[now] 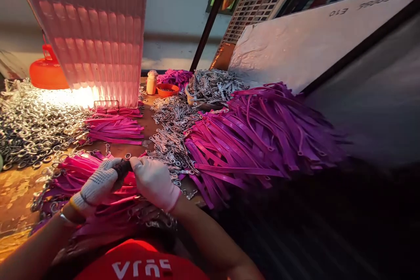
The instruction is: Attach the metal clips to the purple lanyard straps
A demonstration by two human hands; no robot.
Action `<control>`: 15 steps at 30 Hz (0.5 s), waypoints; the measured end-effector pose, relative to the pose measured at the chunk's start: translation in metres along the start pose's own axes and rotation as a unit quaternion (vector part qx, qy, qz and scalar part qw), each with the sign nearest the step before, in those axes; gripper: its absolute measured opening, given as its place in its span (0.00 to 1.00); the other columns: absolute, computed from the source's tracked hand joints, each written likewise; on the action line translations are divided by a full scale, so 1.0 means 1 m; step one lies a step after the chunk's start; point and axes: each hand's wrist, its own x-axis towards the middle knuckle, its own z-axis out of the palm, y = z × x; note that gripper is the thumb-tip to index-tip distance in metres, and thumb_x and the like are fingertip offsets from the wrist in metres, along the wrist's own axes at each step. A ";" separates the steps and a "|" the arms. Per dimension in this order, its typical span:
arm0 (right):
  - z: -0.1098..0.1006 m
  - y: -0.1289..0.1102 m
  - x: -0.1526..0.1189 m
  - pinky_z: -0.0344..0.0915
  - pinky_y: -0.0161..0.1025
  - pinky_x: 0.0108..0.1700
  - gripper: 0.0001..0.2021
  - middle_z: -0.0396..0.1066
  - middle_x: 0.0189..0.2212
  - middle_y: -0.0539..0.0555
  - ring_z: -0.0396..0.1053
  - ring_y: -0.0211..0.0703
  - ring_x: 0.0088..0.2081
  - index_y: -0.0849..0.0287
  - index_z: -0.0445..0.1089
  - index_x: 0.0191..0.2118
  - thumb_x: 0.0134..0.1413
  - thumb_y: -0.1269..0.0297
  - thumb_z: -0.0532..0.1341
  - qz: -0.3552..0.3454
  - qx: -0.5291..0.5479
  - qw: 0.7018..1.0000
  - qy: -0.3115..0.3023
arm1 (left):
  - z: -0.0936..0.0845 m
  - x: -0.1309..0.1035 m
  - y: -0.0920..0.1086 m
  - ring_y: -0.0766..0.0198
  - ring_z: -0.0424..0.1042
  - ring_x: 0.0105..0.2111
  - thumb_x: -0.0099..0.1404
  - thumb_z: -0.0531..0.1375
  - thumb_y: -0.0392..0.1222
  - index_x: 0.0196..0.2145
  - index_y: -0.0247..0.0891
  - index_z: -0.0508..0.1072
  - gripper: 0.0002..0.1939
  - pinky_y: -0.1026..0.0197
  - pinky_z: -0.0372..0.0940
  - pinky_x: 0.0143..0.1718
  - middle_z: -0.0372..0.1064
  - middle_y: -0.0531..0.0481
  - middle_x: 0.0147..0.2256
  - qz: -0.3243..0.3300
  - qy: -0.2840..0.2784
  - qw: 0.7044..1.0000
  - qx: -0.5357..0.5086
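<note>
My left hand (98, 183), in a white knitted glove with dark dots, is closed low over the front heap. A dark, ribbed piece (122, 170) shows at its fingers; whether it is a finger wrap or a held tool I cannot tell. My right hand (154, 181), in a plain white glove, is closed with its fingertips against that dark piece. What it pinches is hidden. Just beyond the fingertips is a small metal ring (127, 156). Beneath both hands lie pink-magenta straps (77, 166) with metal rings and clasps at their ends.
Loose metal rings (36, 127) are heaped at left under an orange lamp (49, 70) and a ribbed translucent panel (98, 30). Metal clasps (173, 140) and a big pile of magenta straps (249, 135) lie at right. Behind stand a bottle (152, 82) and orange bowl (167, 90).
</note>
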 end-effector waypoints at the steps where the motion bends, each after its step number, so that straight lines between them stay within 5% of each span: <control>1: -0.003 0.000 0.001 0.57 0.39 0.31 0.13 0.72 0.33 0.56 0.68 0.44 0.31 0.62 0.66 0.53 0.68 0.70 0.51 0.008 0.001 1.000 -0.003 | 0.002 0.000 -0.003 0.71 0.54 0.16 0.46 0.52 0.40 0.29 0.37 0.67 0.11 0.68 0.51 0.18 0.59 0.58 0.18 0.010 0.006 1.000 -0.023; 9: -0.014 -0.001 -0.005 0.59 0.38 0.34 0.09 0.73 0.37 0.55 0.70 0.44 0.36 0.60 0.68 0.47 0.66 0.70 0.53 0.028 0.056 0.997 -0.044 | 0.005 -0.001 -0.014 0.68 0.58 0.21 0.53 0.53 0.36 0.26 0.37 0.69 0.05 0.66 0.55 0.23 0.63 0.55 0.20 0.080 0.004 0.985 0.150; 15: 0.004 -0.001 -0.011 0.58 0.39 0.32 0.14 0.73 0.35 0.57 0.69 0.46 0.33 0.61 0.68 0.52 0.68 0.70 0.49 0.012 0.022 0.998 -0.052 | -0.005 0.006 -0.017 0.58 0.71 0.31 0.59 0.53 0.37 0.31 0.38 0.75 0.10 0.59 0.63 0.35 0.76 0.48 0.31 0.119 -0.067 0.923 0.359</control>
